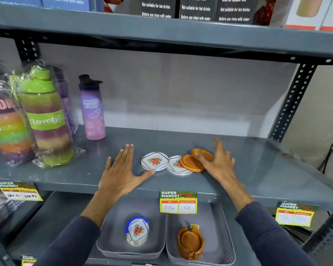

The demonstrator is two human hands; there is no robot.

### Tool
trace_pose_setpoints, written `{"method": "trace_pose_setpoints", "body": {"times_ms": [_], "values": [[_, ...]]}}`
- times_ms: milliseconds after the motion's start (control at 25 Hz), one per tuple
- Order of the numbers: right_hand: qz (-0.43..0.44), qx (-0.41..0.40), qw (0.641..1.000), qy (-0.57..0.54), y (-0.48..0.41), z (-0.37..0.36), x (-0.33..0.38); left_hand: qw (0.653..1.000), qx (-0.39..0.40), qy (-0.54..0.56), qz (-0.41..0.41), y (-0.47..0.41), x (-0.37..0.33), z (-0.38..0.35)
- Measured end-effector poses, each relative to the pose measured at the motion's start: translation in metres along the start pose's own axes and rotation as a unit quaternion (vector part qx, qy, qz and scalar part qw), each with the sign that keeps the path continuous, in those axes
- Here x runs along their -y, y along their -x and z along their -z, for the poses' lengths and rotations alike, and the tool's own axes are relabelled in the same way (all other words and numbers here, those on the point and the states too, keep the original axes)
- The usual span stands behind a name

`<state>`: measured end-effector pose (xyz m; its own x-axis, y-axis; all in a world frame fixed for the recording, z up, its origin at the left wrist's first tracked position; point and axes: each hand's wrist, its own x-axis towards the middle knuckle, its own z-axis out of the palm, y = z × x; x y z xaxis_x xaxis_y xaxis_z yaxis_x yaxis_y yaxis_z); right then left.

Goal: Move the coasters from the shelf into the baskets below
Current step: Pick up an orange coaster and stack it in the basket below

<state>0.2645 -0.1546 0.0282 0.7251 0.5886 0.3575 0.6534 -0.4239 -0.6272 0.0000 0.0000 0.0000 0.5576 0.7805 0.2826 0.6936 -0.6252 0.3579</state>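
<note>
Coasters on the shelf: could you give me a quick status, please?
Left hand open, flat beside white coasters. Right hand gripping orange coasters. Baskets partly filled. Nothing in the way.

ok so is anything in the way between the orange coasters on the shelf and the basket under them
Nothing visible blocks the drop. The orange coasters sit near the shelf's front edge, at the right hand, and the right basket lies open below, holding only an orange coaster stack.

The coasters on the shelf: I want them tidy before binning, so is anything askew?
Yes. One orange coaster is tilted up under the right hand, and another orange coaster overlaps a white floral coaster.
</note>
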Motion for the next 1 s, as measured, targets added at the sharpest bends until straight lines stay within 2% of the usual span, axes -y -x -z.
{"method": "trace_pose_setpoints", "body": {"times_ms": [240,360,480,600,720,840,920,1000], "values": [[-0.057,0.074,0.996,-0.010,-0.021,-0.010,-0.010,0.995,0.049,-0.082,0.005,-0.011,0.004,-0.001],[-0.025,0.050,0.998,-0.027,-0.021,-0.006,-0.008,0.995,0.055,-0.081,0.008,-0.012,0.004,-0.001],[0.051,-0.004,0.998,-0.042,-0.006,0.012,0.013,0.995,0.056,-0.084,0.007,-0.012,0.004,-0.001],[0.172,-0.077,0.981,-0.046,0.020,0.041,0.049,0.994,0.063,-0.087,0.009,-0.012,0.005,0.000],[0.291,-0.152,0.943,-0.056,0.050,0.070,0.081,0.993,0.067,-0.091,0.013,-0.012,0.005,0.000],[0.394,-0.236,0.885,-0.078,0.075,0.098,0.102,0.994,0.064,-0.093,0.014,-0.011,0.003,-0.001],[0.437,-0.259,0.857,-0.090,0.086,0.110,0.111,0.994,0.058,-0.089,0.014,-0.010,0.003,-0.002],[0.452,-0.259,0.847,-0.103,0.090,0.115,0.114,0.995,0.056,-0.086,0.014,-0.010,0.003,-0.002]]}}
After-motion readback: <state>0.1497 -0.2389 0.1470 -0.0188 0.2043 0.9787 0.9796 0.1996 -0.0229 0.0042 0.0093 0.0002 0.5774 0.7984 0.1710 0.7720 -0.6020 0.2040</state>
